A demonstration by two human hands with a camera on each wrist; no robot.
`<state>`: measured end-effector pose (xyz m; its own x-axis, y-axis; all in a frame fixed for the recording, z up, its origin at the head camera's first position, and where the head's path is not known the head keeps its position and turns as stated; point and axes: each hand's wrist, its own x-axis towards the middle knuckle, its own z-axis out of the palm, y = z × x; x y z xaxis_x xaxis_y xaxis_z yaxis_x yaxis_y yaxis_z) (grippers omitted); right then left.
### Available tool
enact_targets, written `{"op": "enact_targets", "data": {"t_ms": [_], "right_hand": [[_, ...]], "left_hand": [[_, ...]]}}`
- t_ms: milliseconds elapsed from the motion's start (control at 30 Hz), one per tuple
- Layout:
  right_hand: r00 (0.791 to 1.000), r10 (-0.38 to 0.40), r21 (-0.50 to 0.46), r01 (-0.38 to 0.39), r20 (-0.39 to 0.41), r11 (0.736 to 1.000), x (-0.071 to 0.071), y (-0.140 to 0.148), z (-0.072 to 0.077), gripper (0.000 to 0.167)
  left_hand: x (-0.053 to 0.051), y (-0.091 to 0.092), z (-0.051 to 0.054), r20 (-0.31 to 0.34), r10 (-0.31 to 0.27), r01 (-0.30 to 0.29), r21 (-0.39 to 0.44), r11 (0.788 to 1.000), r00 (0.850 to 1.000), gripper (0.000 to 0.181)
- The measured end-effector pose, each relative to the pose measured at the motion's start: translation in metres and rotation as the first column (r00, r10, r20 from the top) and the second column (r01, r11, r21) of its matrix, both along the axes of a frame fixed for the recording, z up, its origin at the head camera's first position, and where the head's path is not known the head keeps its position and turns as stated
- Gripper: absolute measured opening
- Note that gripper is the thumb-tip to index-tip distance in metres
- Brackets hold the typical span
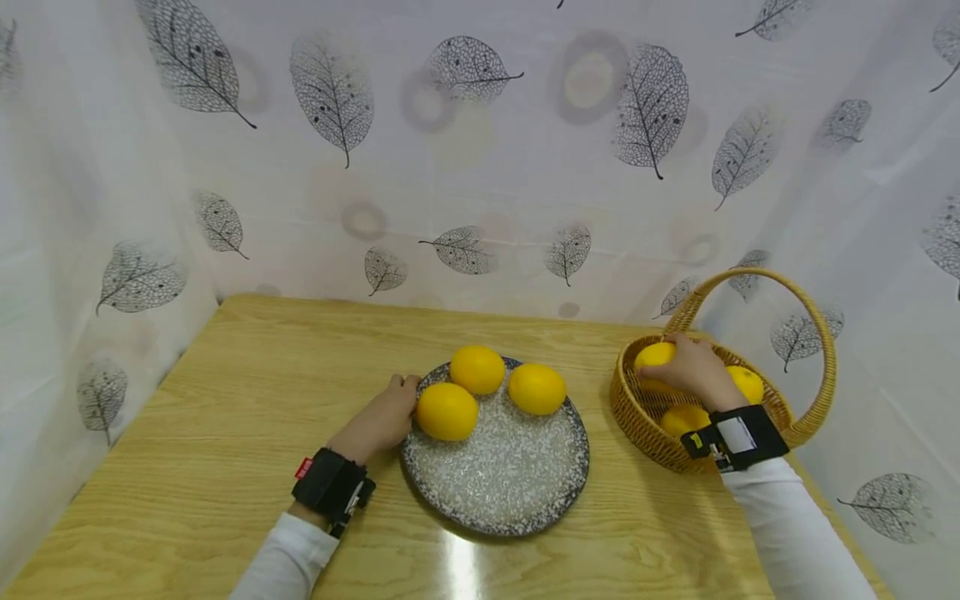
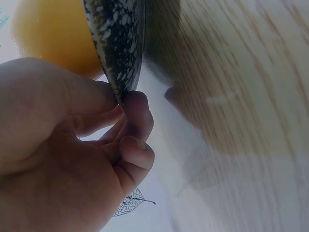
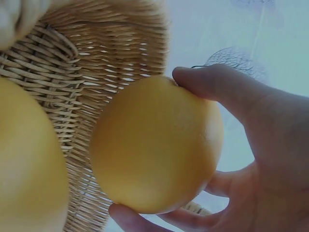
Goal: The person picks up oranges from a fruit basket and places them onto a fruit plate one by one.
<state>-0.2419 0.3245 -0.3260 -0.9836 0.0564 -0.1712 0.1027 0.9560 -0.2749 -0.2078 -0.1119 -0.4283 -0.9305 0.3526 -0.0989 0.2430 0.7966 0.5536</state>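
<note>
A round, speckled grey plate with a dark rim lies on the table, bearing three yellow oranges near its far left side. My left hand pinches the plate's left rim; in the left wrist view the thumb is above the rim and fingertips are below it. Over on the right, my right hand grips an orange between thumb and fingers inside the wicker basket. Two more oranges show in the basket, one at its right and one partly hidden under the wrist.
The basket's tall arched handle rises above the right forearm and leans right. A leaf-patterned curtain hangs behind and beside the wooden table. Bare tabletop lies left of the plate and between plate and basket.
</note>
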Motion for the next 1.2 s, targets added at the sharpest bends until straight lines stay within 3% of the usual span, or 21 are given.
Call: {"op": "enact_targets", "data": {"t_ms": [433, 1200], "right_hand": [[0.988, -0.007, -0.03, 0.003, -0.154, 1.0, 0.017, -0.017, 0.012, 0.094], [0.975, 0.034, -0.035, -0.043, -0.22, 0.998, 0.033, -0.045, 0.016, 0.088]], "left_hand": [[-0.001, -0.001, -0.001, -0.007, -0.005, 0.005, 0.006, 1.0, 1.0, 0.05], [0.002, 0.0, 0.002, 0.005, -0.002, 0.002, 0.003, 1.0, 1.0, 0.048]]}}
